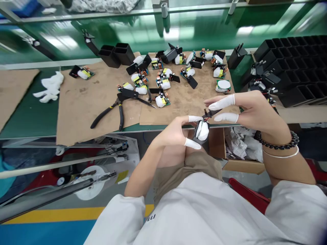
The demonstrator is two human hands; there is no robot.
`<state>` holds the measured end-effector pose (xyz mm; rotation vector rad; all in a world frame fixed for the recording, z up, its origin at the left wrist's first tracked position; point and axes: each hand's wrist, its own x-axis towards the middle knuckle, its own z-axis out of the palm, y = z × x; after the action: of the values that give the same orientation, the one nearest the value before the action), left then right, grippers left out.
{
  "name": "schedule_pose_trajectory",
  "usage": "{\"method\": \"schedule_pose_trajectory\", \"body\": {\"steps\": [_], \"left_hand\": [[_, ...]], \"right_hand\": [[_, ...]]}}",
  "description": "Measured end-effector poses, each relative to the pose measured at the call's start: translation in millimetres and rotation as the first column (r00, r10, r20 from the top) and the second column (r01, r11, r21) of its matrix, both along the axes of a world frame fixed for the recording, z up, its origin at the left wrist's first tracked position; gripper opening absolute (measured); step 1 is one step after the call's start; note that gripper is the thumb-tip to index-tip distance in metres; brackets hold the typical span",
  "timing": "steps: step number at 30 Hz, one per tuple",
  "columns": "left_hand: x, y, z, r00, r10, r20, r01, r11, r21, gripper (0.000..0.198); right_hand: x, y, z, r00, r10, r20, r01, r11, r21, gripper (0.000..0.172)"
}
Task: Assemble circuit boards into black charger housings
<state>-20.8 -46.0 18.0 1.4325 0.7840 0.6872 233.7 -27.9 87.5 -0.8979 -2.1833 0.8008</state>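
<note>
My left hand [174, 132], with white finger cots on thumb and forefinger, grips a black plastic housing [197, 139] at the table's front edge. A white-padded part [203, 131] shows in the housing's mouth. My right hand [258, 110], also in white finger cots, pinches a black end cap [212, 113] just above the housing. Short red and dark wires run between cap and housing. Nearest on the cardboard is a white-padded circuit board [223, 86]. To the left lie pliers [112, 110] with black and yellow handles.
Several circuit boards with black caps [163, 81] are spread over the cardboard mat [102, 92]. Black housings [293, 68] stand in rows at the right, and two more housings [116, 56] at the back. Below is a carton [242, 166] of crumpled wrapping. White gloves [49, 86] lie left.
</note>
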Motion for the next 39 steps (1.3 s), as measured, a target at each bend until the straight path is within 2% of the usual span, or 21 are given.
{"method": "schedule_pose_trajectory", "body": {"steps": [3, 5, 7, 10, 13, 16, 18, 20, 22, 24, 26, 30, 32, 34, 36, 39], "left_hand": [[0.7, 1.3, -1.1, 1.0, 0.022, 0.017, -0.022, 1.0, -0.019, 0.088], [2.2, 2.9, -3.4, 0.999, 0.013, 0.04, -0.012, 0.999, -0.031, 0.088], [3.3, 4.7, -6.1, 0.998, -0.008, 0.057, 0.009, 1.0, -0.007, 0.082], [3.2, 6.8, -9.4, 0.996, -0.048, 0.078, 0.043, 0.997, 0.06, 0.076], [2.1, 6.6, -9.8, 0.994, -0.064, 0.089, 0.057, 0.995, 0.084, 0.077], [6.4, 3.0, -8.9, 0.999, -0.018, 0.043, 0.013, 0.991, 0.13, 0.078], [15.3, -0.1, -11.0, 0.991, 0.134, -0.018, -0.125, 0.961, 0.248, 0.074], [28.1, -2.3, -17.1, 0.94, 0.336, -0.053, -0.286, 0.865, 0.413, 0.071], [41.8, -3.2, -26.4, 0.867, 0.496, -0.049, -0.392, 0.74, 0.547, 0.067], [53.2, -2.9, -36.6, 0.804, 0.593, -0.051, -0.44, 0.65, 0.62, 0.066], [60.4, -2.1, -45.2, 0.759, 0.648, -0.068, -0.456, 0.603, 0.655, 0.065], [60.7, -0.4, -53.1, 0.742, 0.66, -0.117, -0.428, 0.601, 0.675, 0.066], [53.6, -0.2, -51.8, 0.762, 0.63, -0.152, -0.387, 0.63, 0.673, 0.068], [41.2, -1.3, -48.1, 0.795, 0.571, -0.204, -0.312, 0.673, 0.671, 0.069], [24.4, -4.6, -44.1, 0.818, 0.517, -0.25, -0.236, 0.699, 0.675, 0.069], [-4.7, -14.8, -42.4, 0.814, 0.528, -0.24, -0.219, 0.663, 0.716, 0.063]], "right_hand": [[0.3, 1.3, -1.6, 0.997, -0.055, -0.058, 0.043, 0.979, -0.199, 0.017], [-1.2, 1.3, -6.5, 0.982, -0.102, -0.161, 0.031, 0.919, -0.393, 0.017], [-3.2, 1.5, -12.8, 0.962, -0.134, -0.238, -0.009, 0.856, -0.517, 0.022], [-3.9, 1.3, -20.7, 0.942, -0.154, -0.297, -0.057, 0.8, -0.597, 0.029], [0.3, -3.4, -21.6, 0.941, -0.199, -0.274, -0.024, 0.769, -0.639, 0.041], [4.8, -14.1, -14.6, 0.947, -0.267, -0.18, 0.116, 0.804, -0.583, 0.043], [3.2, -23.3, -9.3, 0.931, -0.35, -0.106, 0.263, 0.842, -0.47, 0.035], [-4.1, -32.2, -7.2, 0.89, -0.454, -0.038, 0.425, 0.857, -0.29, 0.022], [-16.0, -39.0, -9.9, 0.839, -0.543, 0.015, 0.543, 0.836, -0.081, 0.015], [-29.1, -42.0, -15.8, 0.802, -0.595, 0.051, 0.589, 0.802, 0.095, 0.015], [-39.9, -41.4, -22.3, 0.778, -0.621, 0.094, 0.597, 0.777, 0.2, 0.016], [-53.0, -38.5, -36.1, 0.742, -0.651, 0.159, 0.602, 0.751, 0.27, 0.013], [-57.9, -40.0, -48.5, 0.77, -0.623, 0.137, 0.586, 0.775, 0.237, 0.006], [-62.2, -42.9, -65.5, 0.796, -0.601, 0.079, 0.582, 0.794, 0.177, 0.017], [-64.2, -44.9, -82.2, 0.785, -0.619, 0.006, 0.612, 0.778, 0.143, 0.031], [-61.2, -44.5, -91.9, 0.772, -0.633, -0.064, 0.635, 0.76, 0.138, 0.027]]}}
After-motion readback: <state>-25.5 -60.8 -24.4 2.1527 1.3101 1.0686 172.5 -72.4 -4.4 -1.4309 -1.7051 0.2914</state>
